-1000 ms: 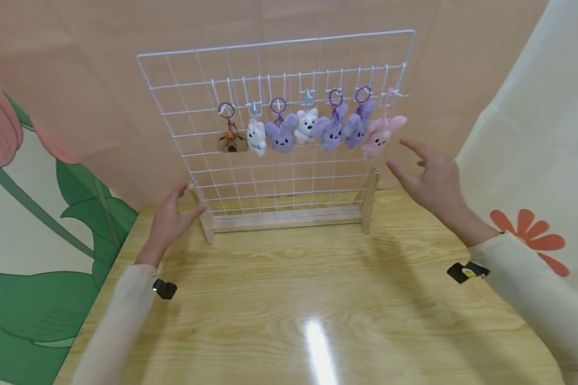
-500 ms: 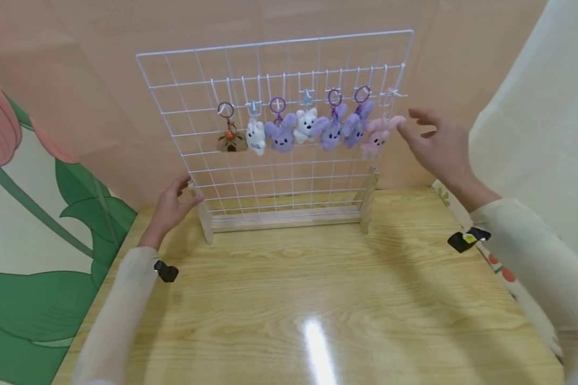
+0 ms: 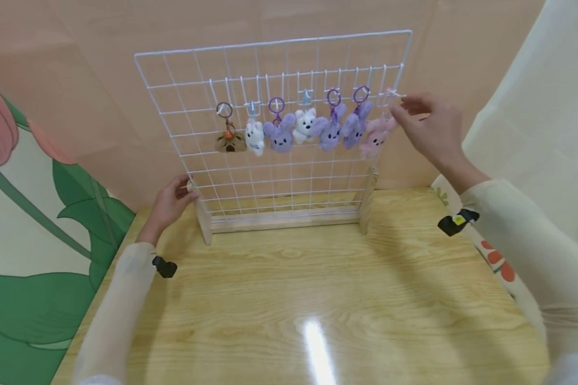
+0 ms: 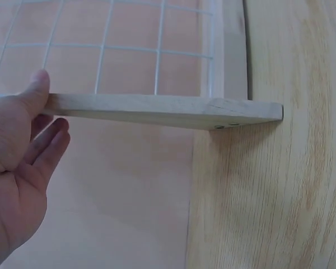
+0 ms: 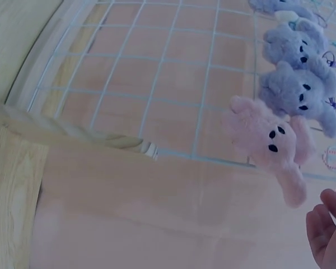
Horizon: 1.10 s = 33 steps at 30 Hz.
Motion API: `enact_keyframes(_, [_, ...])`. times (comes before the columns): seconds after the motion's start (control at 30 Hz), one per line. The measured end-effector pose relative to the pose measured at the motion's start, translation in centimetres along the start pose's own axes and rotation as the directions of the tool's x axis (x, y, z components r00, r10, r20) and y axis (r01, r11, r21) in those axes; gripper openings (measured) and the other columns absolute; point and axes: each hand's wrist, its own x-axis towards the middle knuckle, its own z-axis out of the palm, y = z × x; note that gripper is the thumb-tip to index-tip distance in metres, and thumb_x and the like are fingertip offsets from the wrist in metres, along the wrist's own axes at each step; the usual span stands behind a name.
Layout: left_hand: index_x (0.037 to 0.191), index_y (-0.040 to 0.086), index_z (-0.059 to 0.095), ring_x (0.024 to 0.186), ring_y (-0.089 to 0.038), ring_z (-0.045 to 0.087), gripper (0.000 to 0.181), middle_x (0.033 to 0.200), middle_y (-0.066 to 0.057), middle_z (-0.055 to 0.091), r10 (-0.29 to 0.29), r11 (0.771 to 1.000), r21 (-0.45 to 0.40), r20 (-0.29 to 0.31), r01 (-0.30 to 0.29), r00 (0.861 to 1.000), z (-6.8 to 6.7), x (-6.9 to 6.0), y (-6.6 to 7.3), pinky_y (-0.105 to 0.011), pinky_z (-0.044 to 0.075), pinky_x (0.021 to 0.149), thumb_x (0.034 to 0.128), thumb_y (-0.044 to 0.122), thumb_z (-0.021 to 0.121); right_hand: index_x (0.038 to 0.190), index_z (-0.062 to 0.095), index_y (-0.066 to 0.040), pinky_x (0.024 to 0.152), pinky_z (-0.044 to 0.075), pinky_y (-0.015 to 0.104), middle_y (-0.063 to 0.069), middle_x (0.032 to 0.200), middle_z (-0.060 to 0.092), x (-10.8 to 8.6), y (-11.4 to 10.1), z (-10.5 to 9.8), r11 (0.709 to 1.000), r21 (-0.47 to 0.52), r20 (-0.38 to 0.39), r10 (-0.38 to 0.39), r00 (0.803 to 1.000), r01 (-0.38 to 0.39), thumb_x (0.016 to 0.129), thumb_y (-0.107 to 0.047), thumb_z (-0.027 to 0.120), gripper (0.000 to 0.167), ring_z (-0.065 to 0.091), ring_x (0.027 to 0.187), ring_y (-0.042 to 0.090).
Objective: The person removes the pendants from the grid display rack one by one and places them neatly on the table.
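A white wire grid rack stands on the table with a row of plush keychains on its hooks. My left hand grips the top of the rack's left wooden upright; in the left wrist view my thumb lies on one side of the wood, fingers on the other. My right hand is at the rack's right edge beside the pink rabbit keychain, fingertips close to its hook end. The right wrist view shows the pink rabbit hanging apart from my loosely bent fingers.
Left of the pink rabbit hang purple rabbits, white plush animals and a brown plush keychain. The right wooden upright stands below them. Patterned sheets hang around the wooden table.
My right hand has risen from below the pink rabbit to the height of its hook and come in to the left. My left hand has moved up slightly and closed on the upright.
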Motion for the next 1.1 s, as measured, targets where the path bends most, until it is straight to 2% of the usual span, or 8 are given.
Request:
enact_keyframes(0.2, [0.151,-0.008,0.039,0.135,-0.049,0.05,0.06,0.15,-0.033,0.045,-0.041,0.998,-0.043,0.019,0.041,0.999,-0.2,0.2,0.6,-0.055,0.049,0.107,0.1004,0.011,0.066,0.115,0.076,-0.007,0.071,0.051,0.007,-0.002,0.105,0.078,0.5,-0.3,0.7,0.998,0.05,-0.041,0.028,0.999,-0.026,0.091,-0.041,0.077,0.042,0.063,0.079,-0.009])
enact_keyframes(0.4, [0.152,-0.011,0.035,0.137,-0.05,0.046,0.059,0.151,-0.036,0.041,-0.072,0.996,-0.056,0.042,0.074,0.997,0.0,0.2,1.0,-0.054,0.047,0.108,0.1017,0.004,0.062,0.108,0.077,-0.006,0.065,0.05,0.007,-0.016,0.089,0.076,0.6,-0.5,1.3,0.994,0.106,-0.094,0.033,0.995,-0.023,0.088,-0.041,0.081,0.04,0.064,0.073,-0.008])
enact_keyframes(0.53, [0.152,-0.009,0.037,0.137,-0.047,0.048,0.06,0.15,-0.034,0.044,-0.071,0.995,-0.071,0.037,0.073,0.997,0.1,0.3,0.9,-0.041,0.051,0.106,0.101,0.006,0.064,0.106,0.077,-0.007,0.063,0.052,0.006,-0.014,0.09,0.076,0.7,-0.6,1.5,0.991,0.131,-0.103,0.047,0.994,-0.034,0.088,-0.039,0.082,0.037,0.064,0.072,-0.007])
enact_keyframes(0.7, [0.151,-0.009,0.04,0.135,-0.045,0.051,0.06,0.149,-0.032,0.047,-0.05,0.995,-0.088,0.033,0.053,0.998,0.1,0.2,0.7,-0.026,0.055,0.1,0.0998,0.01,0.067,0.108,0.078,-0.006,0.066,0.05,0.006,-0.011,0.092,0.077,0.8,-0.8,1.6,0.994,0.1,-0.104,0.059,0.993,-0.049,0.092,-0.035,0.078,0.032,0.063,0.071,-0.009])
enact_keyframes(0.83, [0.15,-0.009,0.04,0.134,-0.045,0.052,0.06,0.149,-0.032,0.047,-0.045,0.996,-0.08,0.03,0.047,0.999,0.2,0.3,0.4,-0.026,0.055,0.099,0.0999,0.009,0.067,0.106,0.078,-0.003,0.067,0.05,0.007,-0.021,0.082,0.072,0.8,-0.9,1.7,0.996,0.086,-0.132,0.037,0.991,-0.026,0.093,-0.032,0.075,0.031,0.061,0.069,-0.009])
enact_keyframes(0.97, [0.151,-0.01,0.039,0.135,-0.045,0.051,0.061,0.15,-0.032,0.046,-0.056,0.996,-0.071,0.033,0.059,0.998,0.1,0.2,0.5,-0.028,0.055,0.1,0.1004,0.011,0.066,0.104,0.079,-0.004,0.065,0.049,0.009,-0.031,0.074,0.062,0.9,-0.9,1.8,0.994,0.107,-0.161,0.021,0.987,-0.003,0.093,-0.031,0.074,0.029,0.06,0.068,-0.007])
enact_keyframes(1.0, [0.151,-0.011,0.038,0.135,-0.046,0.051,0.061,0.15,-0.033,0.045,-0.062,0.996,-0.067,0.038,0.064,0.997,0.0,0.1,1.1,-0.03,0.054,0.102,0.1007,0.009,0.065,0.104,0.079,-0.005,0.065,0.049,0.009,-0.032,0.073,0.061,1.0,-0.9,1.8,0.994,0.111,-0.166,0.021,0.986,-0.002,0.093,-0.031,0.075,0.029,0.06,0.068,-0.007])
enact_keyframes(1.1, [0.151,-0.013,0.037,0.135,-0.047,0.05,0.061,0.15,-0.034,0.044,-0.058,0.996,-0.059,0.039,0.06,0.998,-0.1,0.0,1.3,-0.034,0.053,0.103,0.101,0.009,0.065,0.106,0.079,-0.006,0.064,0.049,0.009,-0.031,0.073,0.061,1.1,-0.9,1.7,0.993,0.119,-0.167,0.027,0.986,-0.007,0.094,-0.031,0.075,0.028,0.059,0.068,-0.006])
